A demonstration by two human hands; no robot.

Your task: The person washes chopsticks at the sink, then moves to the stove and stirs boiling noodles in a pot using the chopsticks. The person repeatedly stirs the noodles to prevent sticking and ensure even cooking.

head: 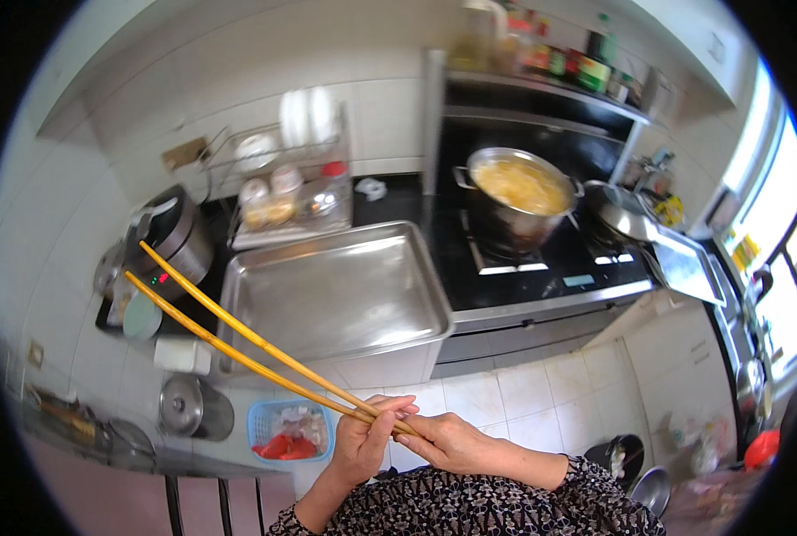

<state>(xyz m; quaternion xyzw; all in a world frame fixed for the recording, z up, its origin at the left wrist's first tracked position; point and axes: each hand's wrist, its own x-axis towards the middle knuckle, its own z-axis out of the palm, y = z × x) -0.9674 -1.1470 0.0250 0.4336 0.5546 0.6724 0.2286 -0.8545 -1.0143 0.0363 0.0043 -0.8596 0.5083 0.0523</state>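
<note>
Both my hands meet in front of my body around the thick ends of a pair of long wooden cooking chopsticks. My left hand wraps the sticks from the left, its thumb lying on top. Close against it, my right hand grips the butt ends. The tips spread slightly apart at the upper left, in front of a rice cooker with a lit display. Beyond the sticks, a large rectangular stainless steel tray rests on the counter. A steel pot filled with yellowish food stands on the gas stove.
A lidded pan is on the right burner. Behind the tray, a dish rack holds plates, bowls and jars. On the floor are a blue plastic basket, a lidded metal pot and a black bucket. Bottles line the shelf above the stove.
</note>
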